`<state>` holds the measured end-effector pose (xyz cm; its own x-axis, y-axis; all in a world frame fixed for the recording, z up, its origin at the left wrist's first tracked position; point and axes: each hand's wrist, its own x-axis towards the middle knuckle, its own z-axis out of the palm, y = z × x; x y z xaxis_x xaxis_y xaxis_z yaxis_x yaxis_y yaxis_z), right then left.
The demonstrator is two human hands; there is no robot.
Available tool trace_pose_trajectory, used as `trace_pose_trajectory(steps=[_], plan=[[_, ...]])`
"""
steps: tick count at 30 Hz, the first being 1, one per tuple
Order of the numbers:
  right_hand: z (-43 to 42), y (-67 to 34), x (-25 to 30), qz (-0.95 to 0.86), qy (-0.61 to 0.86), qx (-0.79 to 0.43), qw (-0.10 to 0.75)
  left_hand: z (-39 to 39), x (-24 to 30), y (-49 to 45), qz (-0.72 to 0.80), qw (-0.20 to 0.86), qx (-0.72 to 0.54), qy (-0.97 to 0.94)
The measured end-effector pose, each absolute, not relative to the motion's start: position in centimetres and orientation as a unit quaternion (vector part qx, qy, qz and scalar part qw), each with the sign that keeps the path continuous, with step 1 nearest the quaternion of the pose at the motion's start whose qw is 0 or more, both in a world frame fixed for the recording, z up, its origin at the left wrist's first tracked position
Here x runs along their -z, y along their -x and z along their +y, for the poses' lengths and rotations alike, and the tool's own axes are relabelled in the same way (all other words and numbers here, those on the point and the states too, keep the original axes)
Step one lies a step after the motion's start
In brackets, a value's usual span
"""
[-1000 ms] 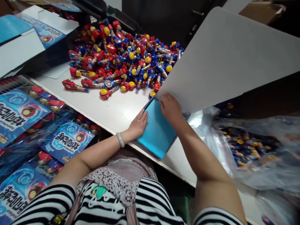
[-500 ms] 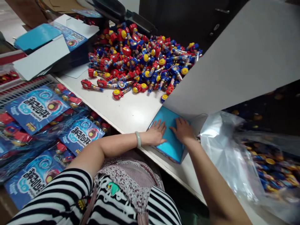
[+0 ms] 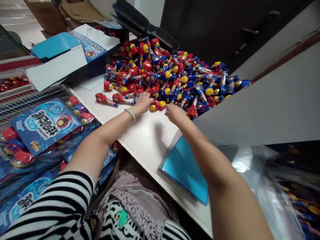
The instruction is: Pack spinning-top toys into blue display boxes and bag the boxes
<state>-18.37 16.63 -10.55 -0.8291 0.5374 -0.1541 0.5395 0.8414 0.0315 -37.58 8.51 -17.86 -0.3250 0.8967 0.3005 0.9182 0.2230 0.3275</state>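
My left hand (image 3: 143, 102) is at the near edge of a heap of small red, blue and yellow plastic toys (image 3: 172, 75). Its fingers are bent together, and whatever is under them is hidden. To its right my right hand (image 3: 176, 115) is held over the table, most of its fingers hidden behind the back of the hand. Between the hands lies a red toy with yellow discs (image 3: 157, 105). Nearer me, partly behind my right forearm, a flat bright-blue box (image 3: 183, 168) rests on the table with neither hand on it.
Open printed boxes (image 3: 92, 51) stand at the back left. Bagged toys with blue cards (image 3: 46, 125) are stacked on the left. A pale panel (image 3: 270, 110) rises at the right, with clear plastic bags (image 3: 257, 173) below it. A dark door (image 3: 212, 30) is behind.
Both hands have left the blue box and moved forward and left to the toy heap. The view has shifted with them, so the box now shows lower in the picture.
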Motion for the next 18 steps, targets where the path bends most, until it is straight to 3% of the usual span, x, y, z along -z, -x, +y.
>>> trace_pose_trajectory(steps=[5, 11, 18], plan=[[19.9, 26.4, 14.8, 0.931, -0.342, -0.028, 0.125, 12.8, 20.1, 38.5, -0.799, 0.006, 0.157, 0.581], [20.3, 26.0, 15.5, 0.931, -0.319, -0.035, 0.177, 12.9, 21.0, 38.3, -0.783, -0.029, 0.150, 0.604], [16.0, 18.6, 12.3, 0.956, -0.193, 0.046, 0.218, 4.8, 21.4, 35.8, -0.555, -0.142, 0.200, 0.795]])
